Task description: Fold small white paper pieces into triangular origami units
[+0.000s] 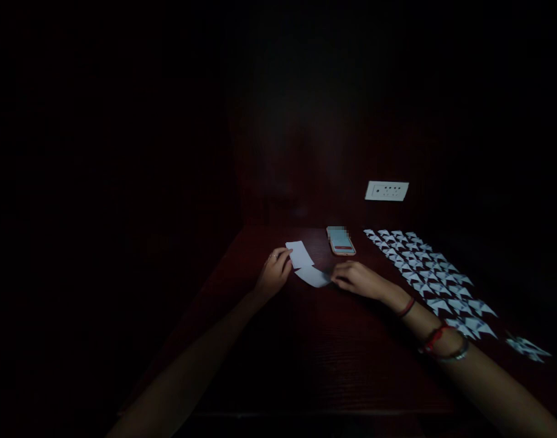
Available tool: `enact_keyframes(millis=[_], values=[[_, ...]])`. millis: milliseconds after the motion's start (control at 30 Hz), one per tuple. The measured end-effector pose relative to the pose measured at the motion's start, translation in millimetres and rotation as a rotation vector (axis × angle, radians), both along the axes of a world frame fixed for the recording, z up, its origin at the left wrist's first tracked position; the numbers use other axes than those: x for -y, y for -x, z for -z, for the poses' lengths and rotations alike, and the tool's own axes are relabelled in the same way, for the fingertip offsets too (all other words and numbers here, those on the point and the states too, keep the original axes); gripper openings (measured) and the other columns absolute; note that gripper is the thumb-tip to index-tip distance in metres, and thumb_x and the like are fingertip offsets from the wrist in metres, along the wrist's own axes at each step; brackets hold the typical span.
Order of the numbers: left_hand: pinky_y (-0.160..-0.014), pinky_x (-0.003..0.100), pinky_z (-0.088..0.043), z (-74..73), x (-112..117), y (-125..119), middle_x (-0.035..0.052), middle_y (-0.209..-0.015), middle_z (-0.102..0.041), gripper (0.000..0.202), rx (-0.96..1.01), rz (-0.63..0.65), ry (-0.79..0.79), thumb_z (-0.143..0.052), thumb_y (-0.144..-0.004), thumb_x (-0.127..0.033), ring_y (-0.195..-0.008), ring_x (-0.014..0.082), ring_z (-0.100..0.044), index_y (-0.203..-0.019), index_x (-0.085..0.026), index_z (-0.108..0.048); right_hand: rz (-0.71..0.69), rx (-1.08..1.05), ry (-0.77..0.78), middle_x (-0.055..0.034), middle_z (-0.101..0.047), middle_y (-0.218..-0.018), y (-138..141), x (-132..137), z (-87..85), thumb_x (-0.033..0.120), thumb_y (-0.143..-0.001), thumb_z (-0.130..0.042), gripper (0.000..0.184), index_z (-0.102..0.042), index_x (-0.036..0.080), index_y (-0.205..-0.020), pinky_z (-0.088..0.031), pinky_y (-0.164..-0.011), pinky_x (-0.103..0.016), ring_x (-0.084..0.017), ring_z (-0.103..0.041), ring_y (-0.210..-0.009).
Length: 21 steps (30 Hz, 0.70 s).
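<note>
A small white paper piece [300, 253], perhaps a stack of sheets, lies on the dark table, with my left hand [276, 269] closed at its left edge. A ring shows on one finger of that hand. Just in front of it is a second white paper sheet [313, 277], curved and partly lifted. My right hand [357, 280] pinches this sheet's right end between thumb and fingers. Bracelets circle my right wrist and forearm. The fingertips of my right hand are dim and a little blurred.
Several folded white paper shapes [424, 274] stand in rows along the table's right side, one apart [528, 349] near the front. A lit phone [341, 241] lies at the back. A white socket panel [387, 191] is on the wall. The surroundings are very dark.
</note>
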<state>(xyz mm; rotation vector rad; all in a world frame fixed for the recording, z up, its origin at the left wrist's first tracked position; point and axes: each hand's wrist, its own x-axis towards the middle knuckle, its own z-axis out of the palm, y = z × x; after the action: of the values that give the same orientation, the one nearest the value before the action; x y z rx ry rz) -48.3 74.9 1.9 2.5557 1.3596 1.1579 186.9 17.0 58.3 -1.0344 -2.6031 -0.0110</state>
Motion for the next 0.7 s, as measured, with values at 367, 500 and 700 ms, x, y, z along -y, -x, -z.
enact_keyframes(millis=[367, 500, 700], values=[[-0.092, 0.03, -0.029, -8.1, 29, -13, 0.0029, -0.12, -0.042, 0.043, -0.179, 0.492, 0.182, -0.047, -0.078, -0.028, -0.11, 0.0158, -0.037, -0.119, -0.023, -0.035, 0.167, -0.529, 0.278, -0.0006, -0.054, -0.071, -26, 29, 34.3, 0.024, -0.075, -0.044, 0.012, -0.053, 0.015, -0.075, -0.038, -0.064, -0.022, -0.011, -0.049, -0.066], [-0.08, 0.026, -0.039, -9.9, 23, -18, 0.0011, -0.096, -0.056, 0.036, 0.107, 0.407, 0.315, -0.048, -0.076, -0.023, -0.088, 0.0132, -0.052, -0.111, -0.021, -0.044, 0.283, -0.966, 0.458, 0.0031, -0.046, -0.061, -29, 27, 38.5, 0.032, -0.07, -0.05, 0.017, -0.048, 0.015, -0.07, -0.037, -0.056, -0.021, -0.009, -0.045, -0.057], [-0.055, 0.017, -0.041, -11.6, 29, -28, 0.0002, -0.08, -0.053, 0.038, 0.327, 0.352, 0.486, -0.048, -0.073, -0.022, -0.06, 0.007, -0.052, -0.111, -0.016, -0.044, 0.361, -0.961, 0.495, 0.0032, -0.045, -0.063, -34, 32, 41.3, 0.027, -0.064, -0.055, 0.016, -0.045, 0.016, -0.071, -0.041, -0.059, -0.023, -0.009, -0.046, -0.059]])
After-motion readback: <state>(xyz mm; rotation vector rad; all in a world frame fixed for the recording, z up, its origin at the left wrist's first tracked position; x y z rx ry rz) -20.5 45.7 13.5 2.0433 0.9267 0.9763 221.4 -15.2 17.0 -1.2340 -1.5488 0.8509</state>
